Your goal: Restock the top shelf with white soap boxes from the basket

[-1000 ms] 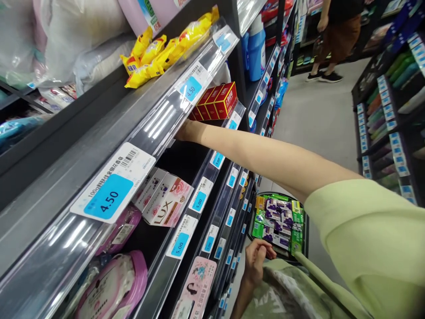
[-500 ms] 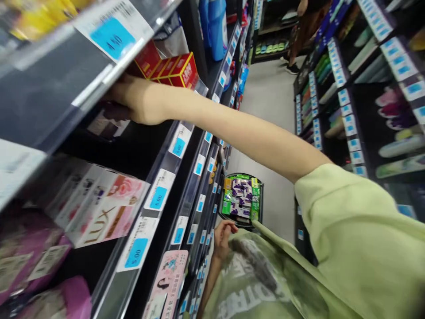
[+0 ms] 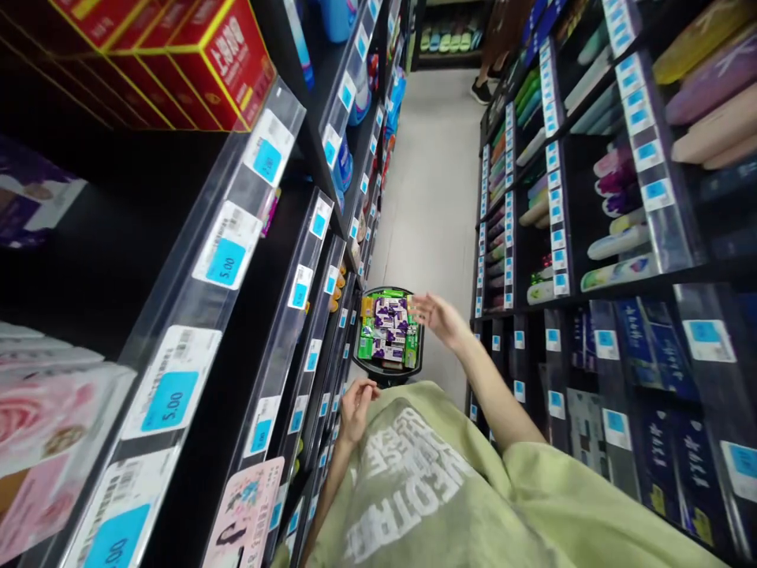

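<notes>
My right hand [image 3: 441, 319] is over the right edge of a dark basket [image 3: 421, 359], its fingers stretched out and holding nothing. Inside the basket lie several white-and-purple boxes [image 3: 390, 314] and green packs [image 3: 365, 347]. My left hand [image 3: 358, 410] is low by the left shelves, near the basket's front. Its fingers are curled together; whether anything is in them cannot be made out. Up on the left shelf are red-and-yellow boxes [image 3: 221, 67], a purple-and-white pack [image 3: 35, 197] and pink-and-white boxes [image 3: 47, 426].
Shelves with price tags [image 3: 225, 252] line my left side. Opposite, on the right, racks hold slippers [image 3: 627, 237] and dark blue packs [image 3: 656, 339]. The pale aisle floor [image 3: 429, 158] runs ahead. A person's leg and black shoe [image 3: 481, 91] show at the far end.
My right hand has come out of the left shelf and moved down and right to the basket. The left hand stays low, fingers still curled. The view has shifted.
</notes>
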A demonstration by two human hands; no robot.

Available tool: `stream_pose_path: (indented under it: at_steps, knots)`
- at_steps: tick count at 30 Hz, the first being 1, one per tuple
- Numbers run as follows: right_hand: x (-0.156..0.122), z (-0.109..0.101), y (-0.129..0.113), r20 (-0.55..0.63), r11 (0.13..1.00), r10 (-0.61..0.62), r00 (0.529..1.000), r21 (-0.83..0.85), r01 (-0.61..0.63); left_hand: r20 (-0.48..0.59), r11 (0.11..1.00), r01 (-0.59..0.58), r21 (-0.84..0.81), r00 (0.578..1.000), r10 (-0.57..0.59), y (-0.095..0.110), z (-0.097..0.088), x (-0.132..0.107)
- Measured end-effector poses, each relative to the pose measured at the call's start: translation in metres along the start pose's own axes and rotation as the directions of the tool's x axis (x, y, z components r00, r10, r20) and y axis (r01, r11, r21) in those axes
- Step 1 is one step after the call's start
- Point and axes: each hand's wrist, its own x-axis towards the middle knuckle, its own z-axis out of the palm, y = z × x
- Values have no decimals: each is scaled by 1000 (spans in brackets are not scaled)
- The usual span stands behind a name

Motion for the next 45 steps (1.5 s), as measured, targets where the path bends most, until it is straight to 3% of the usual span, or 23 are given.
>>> stream_pose_path:
  at_steps: [1,4,6,8,12,16,26,32,37,42,45]
  knots:
    - [1,-16,32,-149,987,143,978,-45,-151,6,1000,11,26,1000,-11,-3,0,3]
    - [-15,-49,117,-331,913,342,879,-104,-394,11,995,46,87,999,-47,-8,0,10]
    - [-31,-64,157,-401,843,428,810,-147,-518,9,991,71,114,997,-73,-10,0,15]
    - [-39,-79,182,-456,780,466,758,-192,-595,1,987,94,134,996,-95,-12,0,18]
    - [-22,-109,198,-529,725,437,727,-272,-633,-7,976,137,169,990,-138,-19,1,24]
    - [13,-127,202,-535,710,391,749,-343,-616,-10,967,181,181,983,-183,-27,0,30]
    - [70,-124,239,-507,574,358,784,-542,-614,-39,937,260,232,965,-258,-26,4,49]
    - [90,-136,261,-540,481,350,765,-597,-642,-39,906,334,259,941,-336,-34,6,53]
    - [117,-151,280,-595,449,328,734,-585,-675,-40,857,431,282,898,-438,-53,7,59]
    - [151,-164,310,-674,467,303,674,-511,-722,-56,802,521,291,846,-529,-78,7,63]
    - [174,-168,332,-706,491,294,644,-467,-735,-80,733,596,328,791,-607,-93,5,62]
